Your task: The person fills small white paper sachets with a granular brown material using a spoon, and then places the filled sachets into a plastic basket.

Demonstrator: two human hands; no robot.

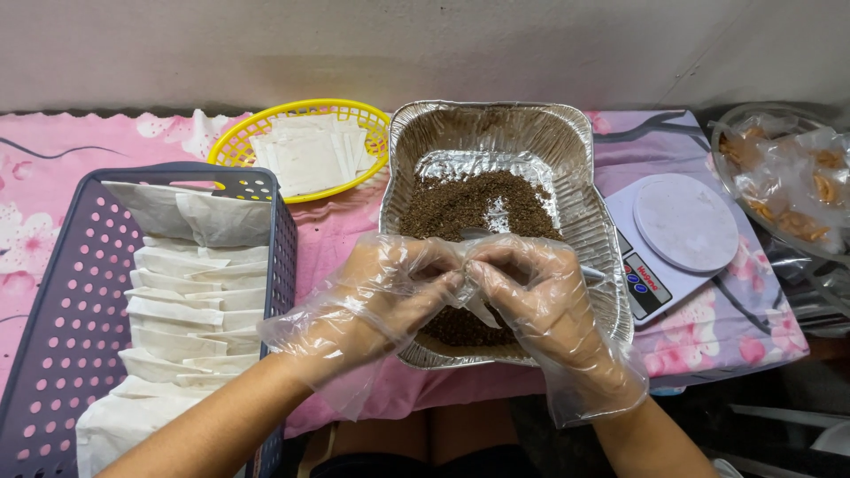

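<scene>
Both my hands wear loose clear plastic gloves and meet over a foil tray holding brown granules. My left hand pinches a small pale sachet at its fingertips; the fingers mostly hide it. My right hand is curled against the same spot, and a thin white handle sticks out of its fist to the right. The handle's other end is hidden, so I cannot tell what tool it is.
A purple perforated basket at the left holds several white sachets in rows. A yellow mesh basket behind it holds flat white sachets. A white kitchen scale sits right of the tray, and clear bags of orange snacks lie at the far right.
</scene>
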